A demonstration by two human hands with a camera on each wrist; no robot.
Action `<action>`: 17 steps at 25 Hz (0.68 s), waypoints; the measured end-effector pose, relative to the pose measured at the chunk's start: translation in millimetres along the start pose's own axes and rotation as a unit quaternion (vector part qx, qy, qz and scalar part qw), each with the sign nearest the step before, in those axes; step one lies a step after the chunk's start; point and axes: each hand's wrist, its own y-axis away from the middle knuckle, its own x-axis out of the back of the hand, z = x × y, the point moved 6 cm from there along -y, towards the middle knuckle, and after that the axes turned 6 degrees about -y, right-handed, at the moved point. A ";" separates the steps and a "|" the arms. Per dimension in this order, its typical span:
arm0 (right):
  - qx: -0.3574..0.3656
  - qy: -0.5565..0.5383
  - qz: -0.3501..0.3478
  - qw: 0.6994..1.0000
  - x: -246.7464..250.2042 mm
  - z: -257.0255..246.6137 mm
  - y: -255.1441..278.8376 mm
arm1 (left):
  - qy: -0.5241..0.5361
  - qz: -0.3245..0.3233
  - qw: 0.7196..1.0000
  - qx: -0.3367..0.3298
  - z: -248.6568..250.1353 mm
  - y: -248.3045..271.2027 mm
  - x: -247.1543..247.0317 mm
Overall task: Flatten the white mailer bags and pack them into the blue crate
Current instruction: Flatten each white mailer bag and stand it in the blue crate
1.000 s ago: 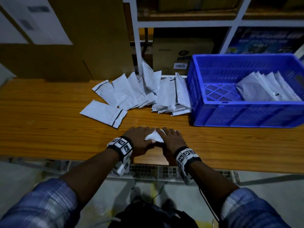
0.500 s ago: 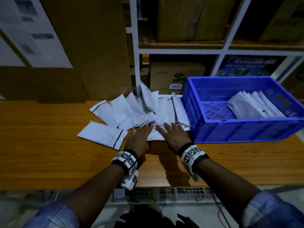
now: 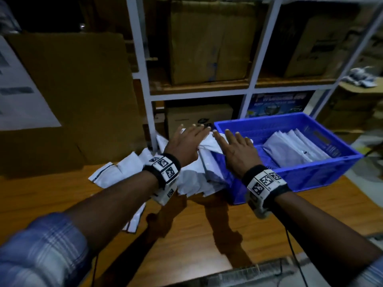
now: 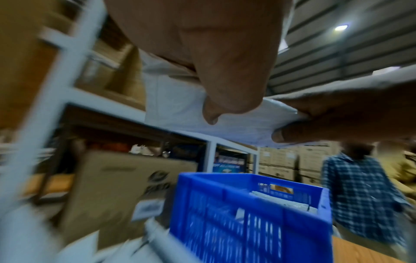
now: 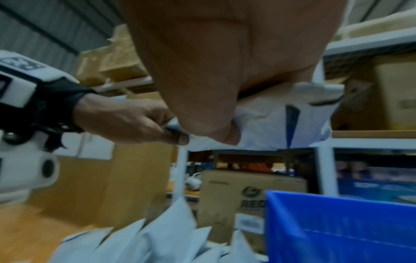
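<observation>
Head view first: we have both hands up off the worktop (image 3: 186, 241), carrying one white mailer bag (image 3: 209, 142) between them over the near-left corner of the blue crate (image 3: 310, 175). Our left hand (image 3: 186, 145) and right hand (image 3: 238, 150) lie side by side on top of the bag with fingers stretched forward, which we judge keeps it pressed flat while it travels. Inside the crate, a row of packed bags (image 3: 294, 150) leans against the right end, leaving the left part of the floor bare (presumably where this one belongs). The unpacked bags (image 3: 128, 170) lie heaped on the worktop just left of the crate, some touching its wall.

Left wrist view: our left thumb (image 4: 225, 92) comes under the bag (image 4: 180, 106), pinching it against the fingers above, and the right thumb presses up at the bag's other edge. So both hands are clamped on the same bag, one at each end, and it hangs level, well above the crate's rim (image 4: 247, 179). A person in a checked shirt (image 4: 360, 192) stands beyond the crate.

Right wrist view: our right thumb (image 5: 202, 106) nips the bag's creased underside (image 5: 270, 124), and the left hand (image 5: 126, 121) pinches its corner. Holding both ends taut likely stops the bag puffing up again. The heap (image 5: 157, 236) sits below, beside the crate wall (image 5: 337, 222).
</observation>
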 end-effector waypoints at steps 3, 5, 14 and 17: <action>-0.033 -0.012 -0.005 0.999 9.6 64.5 -9.8 | -0.038 0.009 0.997 -0.068 35.3 -73.4 4.2; -0.049 -0.046 -0.023 0.997 7.3 113.3 -17.8 | -0.064 0.019 0.992 -0.110 65.4 -122.0 4.5; -0.146 -0.217 -0.187 0.947 -50.5 298.9 -61.8 | -0.030 -0.113 0.974 -0.196 201.6 -296.5 -67.6; -0.155 -0.227 -0.227 0.935 -81.5 323.4 -68.6 | -0.040 -0.174 0.960 -0.215 230.2 -318.6 -116.2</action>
